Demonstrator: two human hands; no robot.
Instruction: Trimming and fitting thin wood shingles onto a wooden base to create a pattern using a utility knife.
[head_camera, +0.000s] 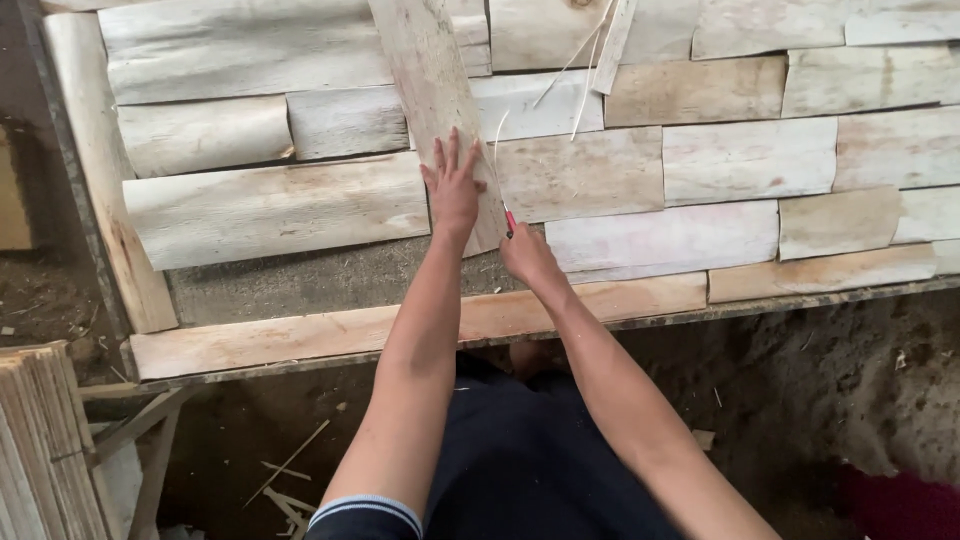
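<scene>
Two hands at work over a worktop (300, 340) tiled with pale veneer sheets. Left hand (453, 190) lies flat, fingers spread, pressing down a long strip (430, 90) that runs slantwise from the far edge toward the near edge, lying over the other sheets. Right hand (527, 255) is closed round a small red-handled blade (510, 222), its tip at the strip's right edge, just beside the left hand. A thin sliver (497, 140) curls up from that edge.

We judge the step to be trimming the strip's edge. To do it well, we would keep the left palm bearing down close to the cut so the thin wood cannot buckle, hold the fingers clear of the blade's line, and draw the blade along the grain in one steady pull; forcing it risks splitting the strip or scoring the sheet beneath.

Surface: sheets (270, 210) laid in rough rows, edges butted, some curling, streaked grey and pink. A bare grey patch (300, 280) shows toward the near left. A narrow board (600, 300) runs along the near edge, another along the left edge (95, 170).

Room: dirt floor (800, 380) below, scattered with scraps. A stack of cut sheets (45, 440) stands at the near left, off the worktop. Something red (900, 505) lies at the near right.
</scene>
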